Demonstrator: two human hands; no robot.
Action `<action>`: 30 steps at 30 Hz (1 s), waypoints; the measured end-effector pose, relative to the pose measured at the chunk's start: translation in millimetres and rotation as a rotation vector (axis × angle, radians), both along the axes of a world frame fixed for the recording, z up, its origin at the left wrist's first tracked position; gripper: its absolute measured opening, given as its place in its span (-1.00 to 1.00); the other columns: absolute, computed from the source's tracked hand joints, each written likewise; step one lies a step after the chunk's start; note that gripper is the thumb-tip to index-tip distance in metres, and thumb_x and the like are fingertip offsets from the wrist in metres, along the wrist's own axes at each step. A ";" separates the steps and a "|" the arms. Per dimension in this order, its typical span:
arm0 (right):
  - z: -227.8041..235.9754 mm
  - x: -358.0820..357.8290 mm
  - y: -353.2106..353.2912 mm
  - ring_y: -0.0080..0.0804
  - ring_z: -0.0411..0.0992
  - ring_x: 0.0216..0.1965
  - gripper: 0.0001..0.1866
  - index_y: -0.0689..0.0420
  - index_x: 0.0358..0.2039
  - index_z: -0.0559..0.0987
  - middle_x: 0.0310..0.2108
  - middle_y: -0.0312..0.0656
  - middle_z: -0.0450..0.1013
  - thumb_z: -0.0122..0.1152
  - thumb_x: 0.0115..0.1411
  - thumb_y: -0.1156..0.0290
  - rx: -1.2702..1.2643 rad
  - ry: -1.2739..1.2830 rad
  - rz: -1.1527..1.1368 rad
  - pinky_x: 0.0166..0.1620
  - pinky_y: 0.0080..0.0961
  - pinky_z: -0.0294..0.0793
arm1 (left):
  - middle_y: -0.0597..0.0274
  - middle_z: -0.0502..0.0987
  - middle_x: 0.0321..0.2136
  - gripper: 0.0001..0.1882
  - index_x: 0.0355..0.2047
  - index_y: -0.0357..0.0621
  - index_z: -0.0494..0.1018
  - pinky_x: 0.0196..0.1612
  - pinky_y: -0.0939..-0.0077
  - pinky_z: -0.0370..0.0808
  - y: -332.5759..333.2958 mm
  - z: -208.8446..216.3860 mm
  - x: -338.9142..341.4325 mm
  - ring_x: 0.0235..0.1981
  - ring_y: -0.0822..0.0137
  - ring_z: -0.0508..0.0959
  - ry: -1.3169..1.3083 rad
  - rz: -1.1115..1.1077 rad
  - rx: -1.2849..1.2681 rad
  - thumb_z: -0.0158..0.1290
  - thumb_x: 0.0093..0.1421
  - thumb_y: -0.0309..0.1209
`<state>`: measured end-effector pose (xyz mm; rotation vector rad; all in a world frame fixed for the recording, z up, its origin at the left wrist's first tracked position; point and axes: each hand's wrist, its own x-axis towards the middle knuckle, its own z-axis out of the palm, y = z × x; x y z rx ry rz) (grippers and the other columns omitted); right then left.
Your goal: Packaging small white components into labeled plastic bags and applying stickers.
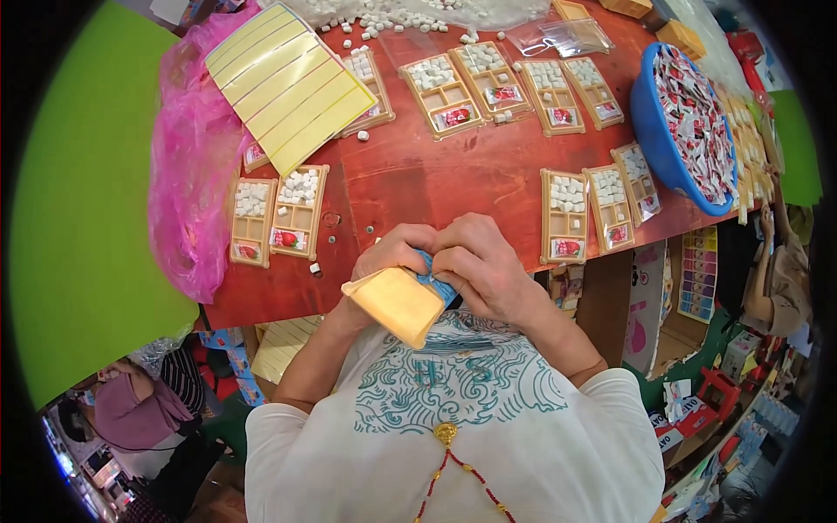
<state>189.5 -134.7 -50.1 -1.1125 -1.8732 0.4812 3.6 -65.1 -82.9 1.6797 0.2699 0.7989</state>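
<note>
Close to my chest, at the table's near edge, both of my hands are closed around one small package. Its yellowish, smooth-sided body (397, 301) looks like a tray or box tilted toward me, and a blue patterned piece (438, 281) shows at its upper right. My left hand (397, 251) grips the package from the far left. The fingers of my right hand (482, 266) pinch at the blue piece, and their tips are partly hidden. Right of my hands, several beige compartment trays (565, 205) hold white cubes and a red-and-white packet. A similar tray (296, 213) lies to the left.
A blue basin (645, 122) full of small packets stands at the right. More filled trays (440, 96) lie farther back, with loose white cubes (392, 17) behind them. Yellow striped sheets (283, 83) and pink plastic film (196, 166) cover the left. Another person (139, 397) is at lower left.
</note>
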 end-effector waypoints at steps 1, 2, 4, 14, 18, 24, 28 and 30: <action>0.6 -0.2 0.0 -0.19 0.36 -0.29 -0.84 0.14 -0.37 0.47 -0.29 -0.17 0.39 0.24 0.01 0.53 -0.002 0.000 0.000 -0.13 -0.28 0.31 | 0.05 0.47 -0.18 -0.83 -0.38 -0.13 0.41 -0.17 0.38 0.50 -0.3 0.5 -0.3 -0.17 0.19 0.53 0.035 0.004 -0.004 0.19 0.06 -0.47; 1.1 0.1 0.2 -0.20 0.35 -0.28 -0.84 0.13 -0.37 0.46 -0.29 -0.18 0.38 0.24 0.02 0.53 -0.022 -0.008 0.001 -0.13 -0.27 0.30 | 0.05 0.47 -0.18 -0.83 -0.38 -0.13 0.41 -0.17 0.38 0.50 -1.4 -0.6 -0.8 -0.17 0.19 0.53 0.036 0.006 -0.005 0.19 0.06 -0.47; 2.3 0.1 1.2 -0.20 0.35 -0.28 -0.85 0.12 -0.37 0.46 -0.29 -0.19 0.38 0.23 0.02 0.52 -0.043 -0.017 0.002 -0.12 -0.27 0.29 | 0.06 0.45 -0.17 -0.82 -0.39 -0.13 0.37 -0.17 0.42 0.49 -5.3 -3.4 -2.2 -0.17 0.24 0.52 0.017 0.011 -0.102 0.18 0.10 -0.46; 10.3 -7.1 -6.7 -0.18 0.32 -0.11 -0.82 0.11 -0.38 0.47 -0.17 -0.17 0.34 0.27 0.00 0.48 -0.118 -0.162 0.029 0.04 -0.12 0.23 | 0.16 0.33 -0.17 -0.86 -0.38 -0.12 0.27 -0.10 0.48 0.42 -21.7 -5.0 0.2 -0.19 0.39 0.40 -0.126 -0.021 -0.551 0.01 0.26 -0.42; 10.5 -10.1 -9.9 -0.16 0.31 -0.01 -0.75 0.10 -0.30 0.48 -0.08 -0.13 0.34 0.28 -0.03 0.48 -0.109 -0.165 -0.025 0.18 -0.02 0.14 | 0.15 0.28 -0.12 -0.86 -0.37 -0.09 0.26 -0.03 0.41 0.40 -24.7 -16.1 -0.5 -0.12 0.34 0.39 -0.175 -0.006 -0.644 0.02 0.26 -0.43; 1.4 -11.7 -2.2 -0.10 0.29 0.06 -0.59 0.12 -0.08 0.43 0.04 -0.04 0.31 0.26 0.01 0.52 -0.118 -0.131 -0.122 0.17 -0.06 0.17 | 0.13 0.22 0.00 -0.84 -0.37 -0.02 0.27 0.08 0.34 0.36 -25.1 -19.8 10.9 0.05 0.25 0.34 -0.308 -0.093 -0.577 0.07 0.23 -0.43; -16.3 -14.1 -2.2 -0.09 0.31 0.04 -0.63 0.15 -0.09 0.44 0.05 0.02 0.29 0.19 0.04 0.61 -0.147 0.095 -0.186 0.12 -0.20 0.27 | 0.13 0.22 0.03 -0.82 -0.42 -0.03 0.30 0.10 0.25 0.40 -25.3 -7.5 16.2 0.07 0.20 0.36 -0.417 -0.109 -0.835 0.11 0.20 -0.40; -20.9 -11.3 -4.2 -0.11 0.35 -0.03 -0.64 0.20 -0.09 0.45 0.05 0.06 0.28 0.12 0.05 0.67 -0.125 0.278 -0.311 0.05 -0.32 0.35 | 0.12 0.23 0.03 -0.82 -0.44 -0.04 0.30 0.10 0.23 0.41 -22.9 -14.1 14.5 0.07 0.19 0.37 -0.417 -0.113 -0.854 0.11 0.19 -0.40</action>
